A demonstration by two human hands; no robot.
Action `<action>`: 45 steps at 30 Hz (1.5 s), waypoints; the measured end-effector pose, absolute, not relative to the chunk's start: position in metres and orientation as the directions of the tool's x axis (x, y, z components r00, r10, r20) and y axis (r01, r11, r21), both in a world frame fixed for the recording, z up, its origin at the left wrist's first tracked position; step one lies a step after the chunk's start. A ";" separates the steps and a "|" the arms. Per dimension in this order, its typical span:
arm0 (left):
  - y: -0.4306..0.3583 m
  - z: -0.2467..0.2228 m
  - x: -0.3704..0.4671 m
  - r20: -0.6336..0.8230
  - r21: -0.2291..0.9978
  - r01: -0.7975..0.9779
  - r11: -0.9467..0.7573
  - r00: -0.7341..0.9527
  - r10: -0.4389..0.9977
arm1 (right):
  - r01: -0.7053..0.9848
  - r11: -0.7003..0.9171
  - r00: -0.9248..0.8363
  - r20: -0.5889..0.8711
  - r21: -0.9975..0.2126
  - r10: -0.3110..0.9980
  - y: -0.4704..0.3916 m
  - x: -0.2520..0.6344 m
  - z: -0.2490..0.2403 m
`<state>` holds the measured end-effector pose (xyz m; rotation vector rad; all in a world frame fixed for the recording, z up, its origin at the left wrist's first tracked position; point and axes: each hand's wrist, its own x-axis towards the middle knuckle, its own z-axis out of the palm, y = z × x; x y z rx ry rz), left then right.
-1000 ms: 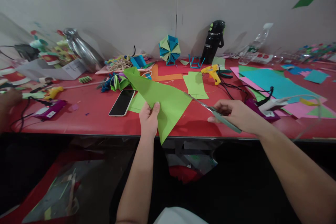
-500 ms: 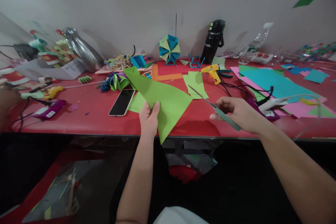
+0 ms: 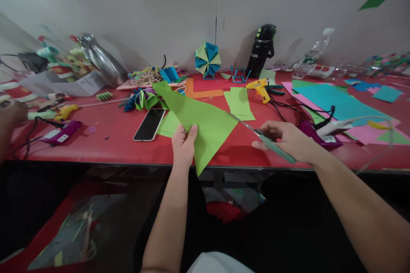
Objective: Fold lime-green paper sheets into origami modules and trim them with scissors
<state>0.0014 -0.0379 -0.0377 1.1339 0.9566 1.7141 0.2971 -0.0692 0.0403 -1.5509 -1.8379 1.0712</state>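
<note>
Pinched between the thumb and fingers of my left hand [image 3: 185, 143] is a sheet of bright green paper [image 3: 208, 123], held up over the table's front edge. It has a pointed lower corner and a long flap reaching to the upper left. My right hand [image 3: 283, 138] grips a pair of scissors [image 3: 272, 147] with grey-green handles. Their blades point up and left and meet the paper's right corner. A smartphone [image 3: 149, 125] lies left of my left hand, beside more green paper [image 3: 168, 125]. Cut green pieces [image 3: 240, 103] lie behind the scissors.
A yellow glue gun [image 3: 260, 88] with black cables lies behind my right hand, near a purple box [image 3: 320, 138]. Coloured sheets [image 3: 339, 100] spread to the right. A black bottle [image 3: 261, 51] and a paper wheel [image 3: 207, 60] stand behind. Another person's hand [image 3: 13, 115] is far left.
The scissors have come to the paper's right corner, which now meets the blades; before, there was a gap between them. My left hand keeps its hold on the paper.
</note>
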 end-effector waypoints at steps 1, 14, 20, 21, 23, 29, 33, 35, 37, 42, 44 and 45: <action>-0.038 -0.037 0.002 0.300 0.907 -0.234 -0.351 -0.225 0.927 | 0.571 0.040 -0.229 -0.112 -0.820 0.967 -0.069 0.297 0.040; -0.038 -0.037 0.002 0.308 0.914 -0.205 -0.349 -0.207 0.928 | 0.589 0.032 -0.212 -0.117 -0.807 0.970 -0.069 0.295 0.043; -0.038 -0.038 0.001 0.303 0.914 -0.216 -0.345 -0.204 0.931 | 0.590 0.020 -0.202 -0.124 -0.807 0.972 -0.070 0.294 0.043; -0.038 -0.038 0.001 0.307 0.911 -0.218 -0.349 -0.203 0.930 | 0.592 0.024 -0.201 -0.119 -0.805 0.972 -0.070 0.294 0.043; -0.037 -0.038 0.002 0.317 0.907 -0.222 -0.359 -0.203 0.927 | 0.599 0.030 -0.200 -0.113 -0.800 0.973 -0.069 0.295 0.042; -0.038 -0.036 0.002 0.312 0.909 -0.229 -0.348 -0.178 0.933 | 0.631 0.034 -0.188 -0.109 -0.775 0.976 -0.067 0.298 0.039; -0.038 -0.036 0.002 0.310 0.909 -0.233 -0.345 -0.173 0.935 | 0.593 0.041 -0.186 -0.087 -0.804 0.979 -0.069 0.295 0.043; -0.038 -0.036 0.002 0.308 0.912 -0.227 -0.343 -0.175 0.935 | 0.558 0.039 -0.186 -0.079 -0.829 0.979 -0.070 0.293 0.045; -0.038 -0.037 0.002 0.307 0.914 -0.218 -0.342 -0.180 0.935 | 0.531 0.037 -0.185 -0.073 -0.847 0.980 -0.071 0.292 0.046; -0.038 -0.037 0.002 0.310 0.913 -0.218 -0.346 -0.183 0.933 | 0.530 0.049 -0.216 -0.079 -0.847 0.973 -0.069 0.296 0.042; -0.038 -0.037 0.002 0.317 0.907 -0.228 -0.354 -0.184 0.931 | 0.531 0.082 -0.247 -0.061 -0.844 0.967 -0.069 0.298 0.042; -0.038 -0.037 0.002 0.319 0.906 -0.229 -0.356 -0.185 0.930 | 0.530 0.099 -0.259 -0.050 -0.842 0.965 -0.069 0.299 0.042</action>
